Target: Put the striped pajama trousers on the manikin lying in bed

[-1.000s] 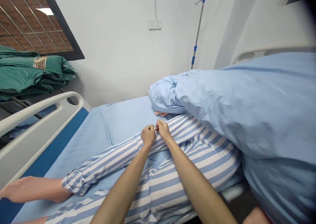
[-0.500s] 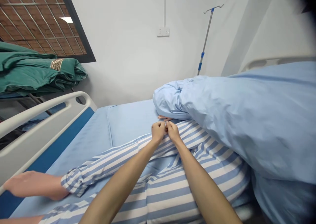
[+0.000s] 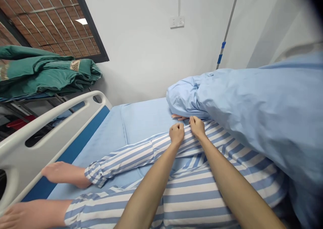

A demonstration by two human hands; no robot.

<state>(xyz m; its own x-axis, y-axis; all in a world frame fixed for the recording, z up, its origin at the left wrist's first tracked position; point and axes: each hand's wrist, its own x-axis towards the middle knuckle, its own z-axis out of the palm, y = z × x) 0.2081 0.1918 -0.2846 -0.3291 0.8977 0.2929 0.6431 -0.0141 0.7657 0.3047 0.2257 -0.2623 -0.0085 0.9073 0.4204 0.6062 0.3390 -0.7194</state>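
Note:
Blue-and-white striped trousers (image 3: 136, 155) cover the legs of a figure lying on the bed. My left hand (image 3: 177, 133) is closed at the upper part of the far trouser leg, its fingertips turned away from view. Just to its right, my right hand (image 3: 197, 126) is closed on the cloth of the same leg, nearer the hip. A small gap separates the two fists. Beyond them, fingers of the lying figure's hand (image 3: 179, 117) stick out under a light blue quilt (image 3: 239, 101). Both bare feet, the far foot (image 3: 65, 175) and near foot (image 3: 32, 214), show at the left.
A blue sheet (image 3: 145, 118) covers the bed. At its foot end stands a white and blue bed board (image 3: 63, 112). Behind are a folded green cloth (image 3: 50, 74), a barred window (image 3: 50, 20), a wall socket (image 3: 177, 22) and an IV pole (image 3: 228, 30).
My hands have moved apart along the far trouser leg; before, they met at one spot. The view has shifted left, so both feet and more of the bed board show.

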